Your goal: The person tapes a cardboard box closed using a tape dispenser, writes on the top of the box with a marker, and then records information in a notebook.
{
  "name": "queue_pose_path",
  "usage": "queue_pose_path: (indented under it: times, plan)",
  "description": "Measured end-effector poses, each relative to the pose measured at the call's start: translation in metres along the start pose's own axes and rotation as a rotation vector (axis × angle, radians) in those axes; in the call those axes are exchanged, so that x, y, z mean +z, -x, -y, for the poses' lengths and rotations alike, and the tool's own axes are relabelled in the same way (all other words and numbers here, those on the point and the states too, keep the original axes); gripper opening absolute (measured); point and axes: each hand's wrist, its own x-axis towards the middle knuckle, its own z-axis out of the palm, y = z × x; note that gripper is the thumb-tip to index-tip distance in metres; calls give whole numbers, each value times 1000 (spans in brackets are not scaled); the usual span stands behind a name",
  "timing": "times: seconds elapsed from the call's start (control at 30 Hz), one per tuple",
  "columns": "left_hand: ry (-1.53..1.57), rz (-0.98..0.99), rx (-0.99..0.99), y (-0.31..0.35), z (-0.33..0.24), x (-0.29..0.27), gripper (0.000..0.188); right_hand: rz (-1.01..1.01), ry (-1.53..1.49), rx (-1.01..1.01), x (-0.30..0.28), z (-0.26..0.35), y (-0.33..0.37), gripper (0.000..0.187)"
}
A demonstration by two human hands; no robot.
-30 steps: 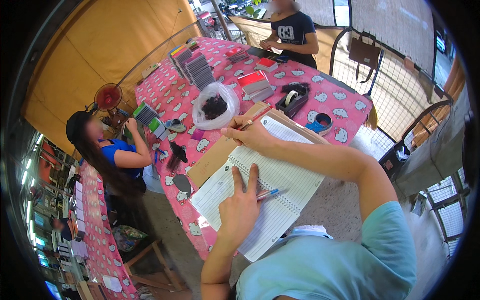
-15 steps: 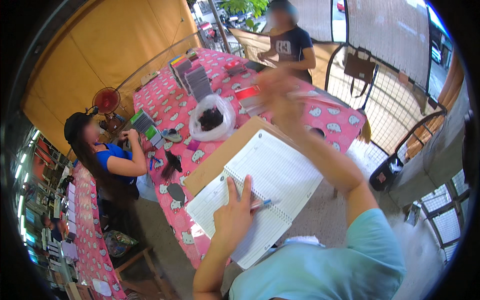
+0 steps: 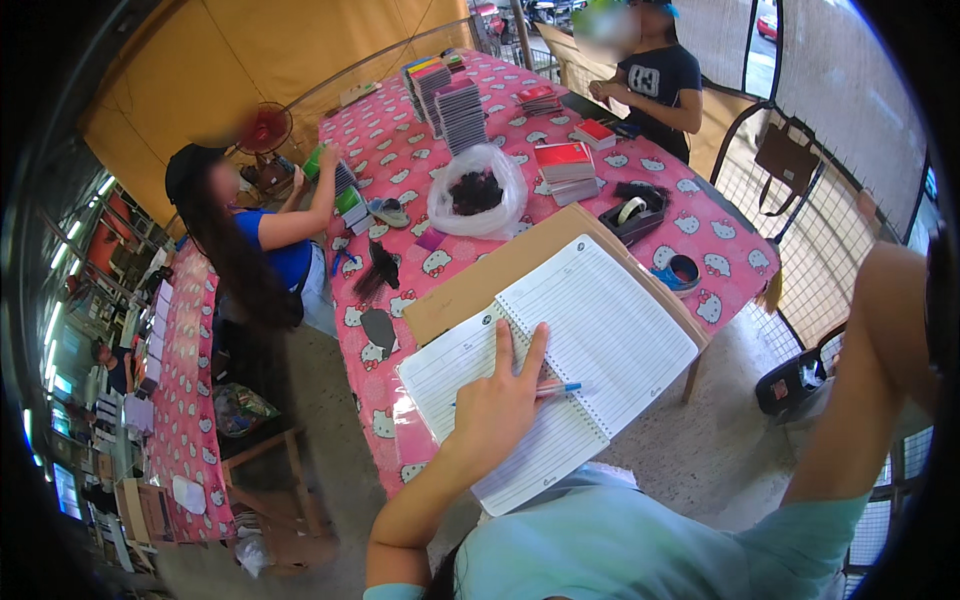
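The left hand (image 3: 500, 405) rests on the open spiral notebook (image 3: 635, 330), index and middle fingers stretched in a V, the others folded. A pen (image 3: 566, 387) passes under this hand; I cannot tell if the folded fingers grip it. The right hand is out of view; only the right arm (image 3: 845, 430) shows, far to the right.

The notebook should be light, with soft pages which bend or crease easily, and the wire coil should keep it together but let the halves flap. It is better to hold it by both outer edges, or at the coil with the fingers below. The pen looks smooth and may roll; its middle is a good place to pinch.

Just beyond the fingertips, a stiff-looking cardboard sheet (image 3: 455, 298) lies under the notebook, on the pink tabletop (image 3: 725, 230). Farther on is a plastic bag (image 3: 510, 215) with dark hair-like strands.

Half a second ago, the right hand was a blur above the tabletop, beyond the notebook; now it has gone, so the tape dispenser (image 3: 632, 226) and blue tape roll (image 3: 678, 274) show clearly. The left hand keeps its V.
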Motion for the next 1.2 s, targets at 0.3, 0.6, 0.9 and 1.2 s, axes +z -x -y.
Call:
queue_pose_path:
  times: [0.3,0.6,0.9,1.2]
  plan:
    - [-20,8,-29,2,-1,0,66,110,417,265,-54,-109,66,26]
    - [-1,0,4,8,3,-3,64,107,519,268,-81,-104,94,25]
    - [-13,31,-46,13,-6,-1,66,132,608,367,-112,-122,116,25]
    - [-32,50,-1,4,-1,-4,62,117,576,395,-118,-130,123,25]
